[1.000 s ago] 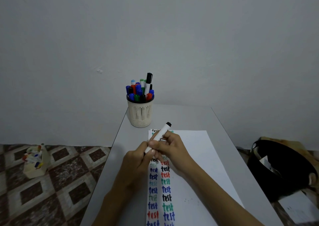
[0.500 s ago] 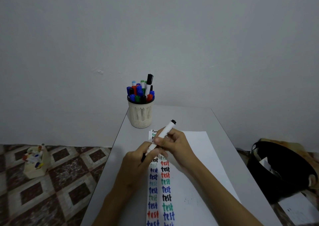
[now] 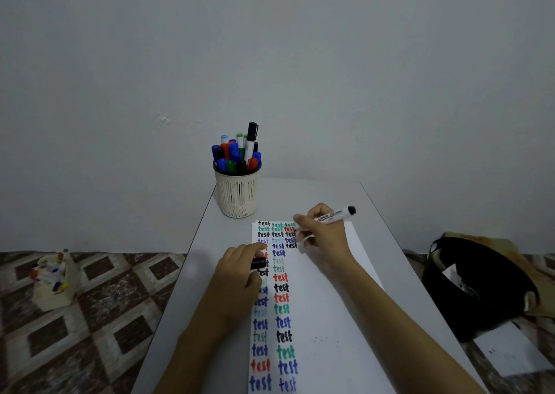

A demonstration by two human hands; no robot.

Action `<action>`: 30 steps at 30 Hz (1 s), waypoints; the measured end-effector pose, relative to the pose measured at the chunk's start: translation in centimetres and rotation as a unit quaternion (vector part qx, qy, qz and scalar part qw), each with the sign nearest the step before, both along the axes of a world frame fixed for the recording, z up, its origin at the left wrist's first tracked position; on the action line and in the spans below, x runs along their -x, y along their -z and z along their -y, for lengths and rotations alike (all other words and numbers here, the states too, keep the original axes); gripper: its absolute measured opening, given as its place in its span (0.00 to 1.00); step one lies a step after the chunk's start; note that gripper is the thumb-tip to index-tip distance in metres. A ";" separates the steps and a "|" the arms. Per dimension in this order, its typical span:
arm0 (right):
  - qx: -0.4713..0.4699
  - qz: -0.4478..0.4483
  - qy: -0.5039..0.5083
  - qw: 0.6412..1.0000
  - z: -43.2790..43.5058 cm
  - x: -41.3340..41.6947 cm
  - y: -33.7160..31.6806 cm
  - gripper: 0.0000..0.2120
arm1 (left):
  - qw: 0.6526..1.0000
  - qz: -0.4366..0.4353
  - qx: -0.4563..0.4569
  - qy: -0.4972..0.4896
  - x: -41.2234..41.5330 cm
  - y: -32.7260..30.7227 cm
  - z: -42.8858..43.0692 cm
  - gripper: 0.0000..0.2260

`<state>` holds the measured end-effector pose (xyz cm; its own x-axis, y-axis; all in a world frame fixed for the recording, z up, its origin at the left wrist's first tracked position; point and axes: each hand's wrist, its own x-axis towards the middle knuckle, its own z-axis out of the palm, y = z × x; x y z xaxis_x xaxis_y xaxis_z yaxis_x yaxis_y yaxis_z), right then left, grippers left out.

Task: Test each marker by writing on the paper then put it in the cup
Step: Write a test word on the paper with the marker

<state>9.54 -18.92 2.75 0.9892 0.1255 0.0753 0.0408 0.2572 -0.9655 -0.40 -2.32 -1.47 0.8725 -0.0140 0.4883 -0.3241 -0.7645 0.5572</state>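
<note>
The marker (image 3: 333, 214) sits in the right hand (image 3: 322, 237), whose fingers (image 3: 306, 217) are pinched round the writing end of its white barrel. The rest of the barrel sticks out past the knuckles. Its long axis runs nearly level, from near-left at the fingers to far-right, where its black butt end points. The tip is hidden under the fingers above the far end of the paper (image 3: 330, 318), by the short third column of "test" words; whether it touches the sheet cannot be told. The left hand (image 3: 237, 270) rests on the paper's left edge, its fingers curled round a black cap (image 3: 259, 263). Beyond the paper, at the far left of the tabletop (image 3: 216, 243), stands the cream slotted cup (image 3: 238, 195), packed with capped markers (image 3: 237, 153) standing upright in blue, red, green and black. On the floor to the left is a small box (image 3: 54, 276) holding more coloured pens, and to the right lies a black bag (image 3: 480, 285).
</note>
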 end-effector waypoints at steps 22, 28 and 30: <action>0.205 0.084 -0.033 0.974 -0.8 -1.4 2.3 0.16 | 1.000 -0.022 -0.020 -0.002 -0.6 0.1 -0.3 0.14; 0.240 0.095 -0.040 0.965 -1.0 -1.1 2.2 0.17 | 1.000 -0.022 -0.018 -0.003 -0.5 0.1 -0.3 0.15; 0.239 0.100 -0.034 0.965 -1.0 -1.1 2.0 0.17 | 1.000 -0.023 -0.015 -0.003 -0.6 0.1 -0.3 0.13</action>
